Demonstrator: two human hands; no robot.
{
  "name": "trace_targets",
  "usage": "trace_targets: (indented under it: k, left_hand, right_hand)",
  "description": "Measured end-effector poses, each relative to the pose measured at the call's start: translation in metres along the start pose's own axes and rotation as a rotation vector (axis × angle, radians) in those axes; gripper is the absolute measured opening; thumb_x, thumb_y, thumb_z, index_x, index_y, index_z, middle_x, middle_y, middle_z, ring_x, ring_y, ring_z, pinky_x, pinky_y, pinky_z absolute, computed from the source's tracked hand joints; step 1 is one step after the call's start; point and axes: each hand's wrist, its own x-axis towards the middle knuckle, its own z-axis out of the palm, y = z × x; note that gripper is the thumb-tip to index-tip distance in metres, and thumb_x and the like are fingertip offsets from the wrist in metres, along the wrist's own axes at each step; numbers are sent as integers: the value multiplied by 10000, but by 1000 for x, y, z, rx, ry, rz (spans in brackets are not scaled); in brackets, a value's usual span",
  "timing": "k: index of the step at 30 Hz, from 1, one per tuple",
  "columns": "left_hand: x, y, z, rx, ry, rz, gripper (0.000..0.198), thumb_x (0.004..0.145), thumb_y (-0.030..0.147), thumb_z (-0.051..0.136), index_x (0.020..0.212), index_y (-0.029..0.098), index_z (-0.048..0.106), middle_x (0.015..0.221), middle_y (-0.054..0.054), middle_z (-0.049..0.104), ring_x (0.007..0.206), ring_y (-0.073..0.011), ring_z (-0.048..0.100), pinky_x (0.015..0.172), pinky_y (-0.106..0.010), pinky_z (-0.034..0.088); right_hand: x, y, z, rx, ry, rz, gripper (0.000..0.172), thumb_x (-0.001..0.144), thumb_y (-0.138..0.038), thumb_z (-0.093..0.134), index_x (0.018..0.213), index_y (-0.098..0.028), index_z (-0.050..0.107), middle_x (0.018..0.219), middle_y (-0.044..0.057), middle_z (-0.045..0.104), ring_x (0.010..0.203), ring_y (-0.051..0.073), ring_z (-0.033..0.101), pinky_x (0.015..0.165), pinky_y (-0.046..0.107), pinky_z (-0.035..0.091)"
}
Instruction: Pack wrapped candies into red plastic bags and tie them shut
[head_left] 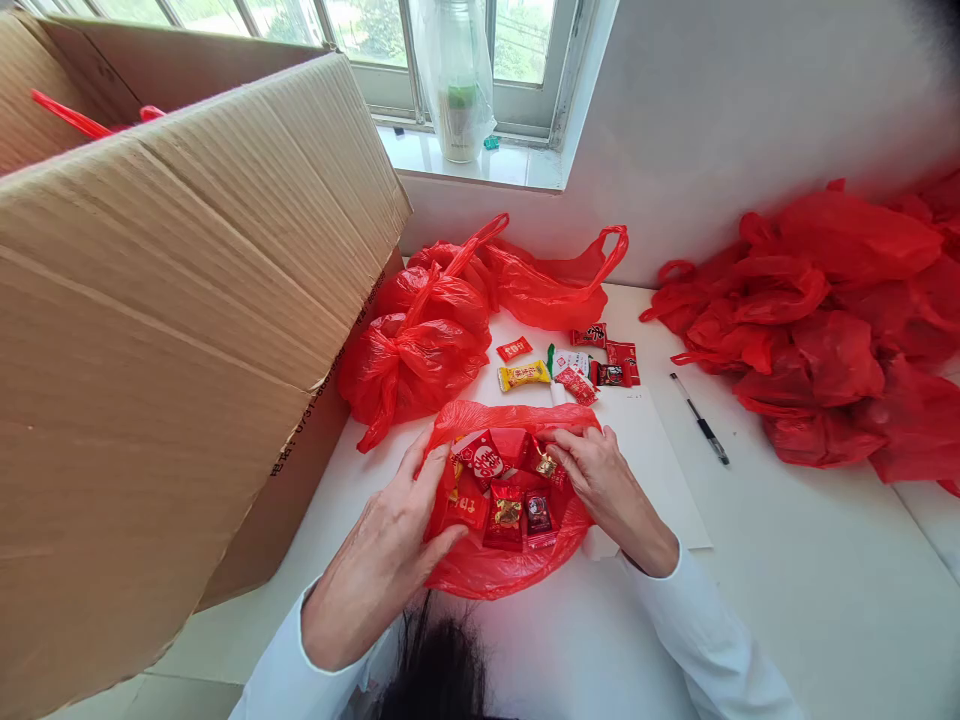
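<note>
An open red plastic bag (495, 582) lies on the white table in front of me, with several wrapped candies (508, 510) in red, gold and dark wrappers inside. My left hand (390, 545) holds the bag's left side, its fingers at the rim and its thumb over the opening. At the right rim is my right hand (611, 490), fingers closed beside a gold and red candy (546, 465); whether they pinch it or the bag is hidden. Beyond the bag lie a yellow packet (523, 376), a small red packet (514, 348) and several other snacks.
A large cardboard box (187, 330) stands at the left. Filled red bags (427, 340) sit beside it, and a pile of red bags (840, 330) lies at the right. Paper (660, 480) and a pen (700, 420) are on the table. A bottle (459, 110) stands on the windowsill.
</note>
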Motion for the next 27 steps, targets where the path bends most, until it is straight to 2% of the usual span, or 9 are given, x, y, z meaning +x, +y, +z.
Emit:
trace_targets:
  k: [4, 7, 10, 13, 16, 18, 21, 24, 27]
  left_hand:
    - [2, 1, 0, -10, -15, -15, 587, 865, 242, 553, 1382, 243, 274, 1497, -101, 301, 1332, -258, 421, 1012, -365, 468]
    - [2, 0, 2, -21, -19, -10, 599, 870, 246, 552, 1394, 257, 261, 1473, -91, 348, 1296, -237, 463, 1007, -356, 473]
    - [-2, -5, 6, 4, -4, -7, 646, 888, 273, 529, 1443, 261, 198, 1507, -104, 308, 1309, -244, 450, 1000, -361, 481]
    - [-6, -17, 13, 75, 45, 8, 660, 917, 319, 479, 1480, 272, 139, 1555, -105, 221, 1388, -272, 336, 1039, -403, 448]
    - [-6, -28, 20, 113, 100, 19, 644, 919, 355, 469, 1480, 290, 159, 1551, -105, 242, 1386, -291, 339, 1033, -428, 451]
    - [-5, -32, 24, 109, 118, 30, 640, 909, 353, 477, 1475, 299, 183, 1535, -97, 287, 1355, -285, 396, 1005, -402, 480]
    - [-6, -36, 29, 109, 128, 22, 650, 909, 367, 464, 1484, 311, 166, 1538, -66, 298, 1345, -275, 414, 997, -388, 490]
    - [-8, -38, 33, 111, 114, -3, 651, 922, 382, 431, 1495, 319, 129, 1560, -27, 258, 1380, -266, 357, 1033, -414, 459]
    - [-8, -38, 35, 103, 103, -9, 650, 919, 372, 436, 1494, 323, 139, 1556, -14, 267, 1380, -258, 359, 1050, -417, 443]
  right_hand:
    - [2, 1, 6, -64, -8, 19, 305, 986, -260, 368, 1095, -257, 653, 991, 59, 709, 897, 231, 573, 912, 493, 302]
    - [2, -1, 12, -129, -25, 11, 235, 950, -343, 475, 1055, -242, 659, 982, 69, 707, 933, 268, 566, 949, 568, 254]
    - [-2, -9, 11, -121, -44, -18, 198, 901, -331, 567, 1050, -227, 645, 943, 59, 704, 934, 279, 561, 973, 626, 218]
    - [-4, -17, -5, 17, 16, -59, 163, 893, -278, 578, 1041, -248, 639, 909, 25, 704, 908, 248, 579, 1008, 642, 188]
    - [-3, -13, -32, 325, 144, -49, 172, 834, -315, 655, 996, -256, 654, 900, 16, 705, 861, 221, 618, 986, 555, 323]
    - [1, 2, -49, 634, 234, 9, 241, 799, -372, 681, 1002, -246, 645, 834, 8, 696, 753, 194, 640, 849, 444, 465]
    - [10, 41, -66, 957, 429, 140, 338, 770, -440, 689, 1029, -234, 619, 807, -6, 696, 683, 158, 649, 697, 328, 523]
    - [22, 84, -69, 801, 542, 244, 422, 756, -498, 669, 1050, -198, 624, 924, 45, 723, 815, 173, 676, 732, 305, 533]
    - [37, 115, -68, 529, 448, 260, 428, 764, -509, 633, 1019, -167, 667, 942, 88, 730, 853, 222, 681, 749, 352, 537]
